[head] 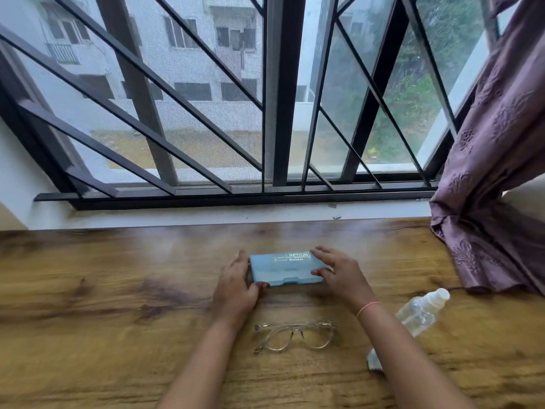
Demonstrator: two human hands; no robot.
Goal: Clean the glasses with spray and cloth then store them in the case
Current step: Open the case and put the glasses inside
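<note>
A closed light blue glasses case (pixel 284 268) with gold lettering lies on the wooden table (pixel 103 305). My left hand (pixel 236 286) grips its left end, thumb at the front edge. My right hand (pixel 336 271) rests on its right end, fingers spread over the lid and thumb against the front. Clear-framed glasses (pixel 295 335) lie folded on the table between my forearms, nearer to me than the case. A clear spray bottle (pixel 421 311) lies on its side to the right. A pale cloth (pixel 374 359) shows partly under my right forearm.
A barred window (pixel 265 98) with a white sill runs along the table's far edge. A purple curtain (pixel 495 172) hangs at the right and drapes onto the table's far right corner.
</note>
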